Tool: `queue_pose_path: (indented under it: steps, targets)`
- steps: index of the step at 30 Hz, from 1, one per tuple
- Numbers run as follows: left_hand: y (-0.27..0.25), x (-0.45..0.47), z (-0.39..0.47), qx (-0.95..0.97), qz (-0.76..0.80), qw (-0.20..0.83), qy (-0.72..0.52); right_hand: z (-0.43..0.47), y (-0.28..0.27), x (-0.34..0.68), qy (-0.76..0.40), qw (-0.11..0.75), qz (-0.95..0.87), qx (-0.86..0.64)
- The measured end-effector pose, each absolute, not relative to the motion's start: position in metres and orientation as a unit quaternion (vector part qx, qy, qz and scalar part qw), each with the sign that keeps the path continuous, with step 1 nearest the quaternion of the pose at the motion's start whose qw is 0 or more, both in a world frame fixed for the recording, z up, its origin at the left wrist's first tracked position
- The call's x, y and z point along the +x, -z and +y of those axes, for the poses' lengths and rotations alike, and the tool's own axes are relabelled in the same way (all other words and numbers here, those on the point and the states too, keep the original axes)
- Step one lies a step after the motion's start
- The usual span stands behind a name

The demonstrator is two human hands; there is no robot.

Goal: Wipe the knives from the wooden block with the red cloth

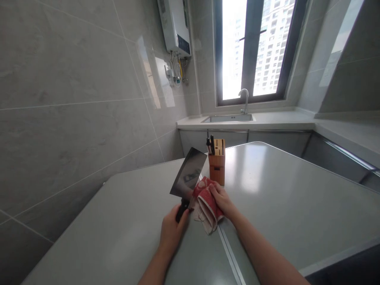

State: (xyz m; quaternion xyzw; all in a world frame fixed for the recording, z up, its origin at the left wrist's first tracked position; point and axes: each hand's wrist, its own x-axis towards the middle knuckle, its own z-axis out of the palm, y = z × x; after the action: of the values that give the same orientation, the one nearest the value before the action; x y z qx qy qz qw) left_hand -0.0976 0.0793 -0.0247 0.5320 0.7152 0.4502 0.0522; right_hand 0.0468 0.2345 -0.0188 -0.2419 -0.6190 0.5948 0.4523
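Observation:
My left hand [172, 227] is closed around the black handle of a cleaver [190, 172]. Its broad, shiny blade points up and away from me, tilted to the right above the table. A folded red and white cloth [207, 208] is gripped in my right hand [222, 199], close to the lower right edge of the blade. Whether the cloth touches the metal I cannot tell. Just beyond the cloth stands a wooden knife block [217, 170], with a few black-handled tools in its left slots and other slots bare.
The pale, glossy table [118, 229] has a seam [230, 253] running down its middle. Behind it are a white counter [282, 118], a sink [228, 118] and a faucet [246, 99] below a window. A water heater [175, 27] hangs on the tiled wall.

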Motion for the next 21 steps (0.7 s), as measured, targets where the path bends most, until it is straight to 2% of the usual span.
queue_pose_path:
  steps: [2, 5, 7, 9, 11, 14, 18, 21]
  targets:
    - [0.027, -0.100, 0.079, 0.528, 0.718, 0.038, -0.451, 0.231, 0.014, 0.049, -0.430, 0.469, -0.728, -0.254]
    - [0.029, -0.102, 0.080, 0.525, 0.722, 0.032, -0.450, 0.222, 0.005, 0.054, -0.228, 0.447, -0.809, -0.305]
    - [0.029, -0.102, 0.080, 0.521, 0.725, 0.033, -0.450, 0.215, 0.000, 0.057, -0.144, 0.426, -0.826, -0.339]
    - [0.030, -0.103, 0.081, 0.513, 0.728, 0.031, -0.453, 0.213, -0.003, 0.058, -0.111, 0.407, -0.834, -0.355]
    - [0.030, -0.104, 0.082, 0.508, 0.731, 0.031, -0.456, 0.214, -0.002, 0.058, -0.131, 0.386, -0.842, -0.353]
    - [0.030, -0.104, 0.082, 0.507, 0.731, 0.035, -0.455, 0.221, 0.004, 0.056, -0.226, 0.370, -0.837, -0.335]
    - [0.029, -0.104, 0.081, 0.518, 0.728, 0.040, -0.447, 0.227, 0.012, 0.052, -0.389, 0.394, -0.769, -0.320]
    - [0.029, -0.104, 0.081, 0.529, 0.721, 0.047, -0.446, 0.227, 0.012, 0.049, -0.564, 0.415, -0.657, -0.280]
